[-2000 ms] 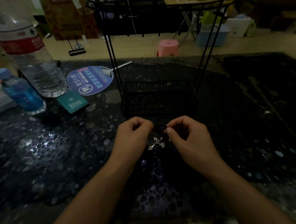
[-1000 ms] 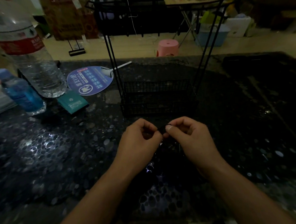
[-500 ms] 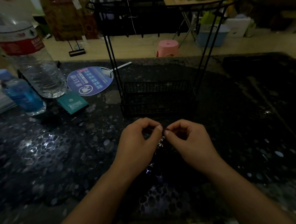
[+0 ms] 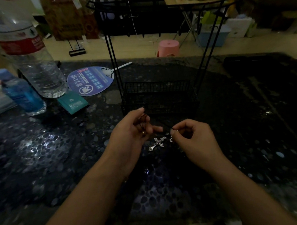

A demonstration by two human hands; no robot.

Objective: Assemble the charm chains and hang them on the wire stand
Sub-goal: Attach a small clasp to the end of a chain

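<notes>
Stand ahead of my fingers, clutter far left, open table right

Just beyond my fingers the wire stand [image 4: 159, 96] blocks the way: its basket sits low on the table [image 4: 246, 125], its two thin legs rising either side with a tall open gap between them above the basket. Well left of my left hand [image 4: 131, 131] stand a big bottle [image 4: 29, 54], a blue bottle [image 4: 22, 95], a fan [image 4: 90, 80] and a green packet [image 4: 73, 102]. Right of my right hand [image 4: 194, 139] the dark table lies bare.
</notes>
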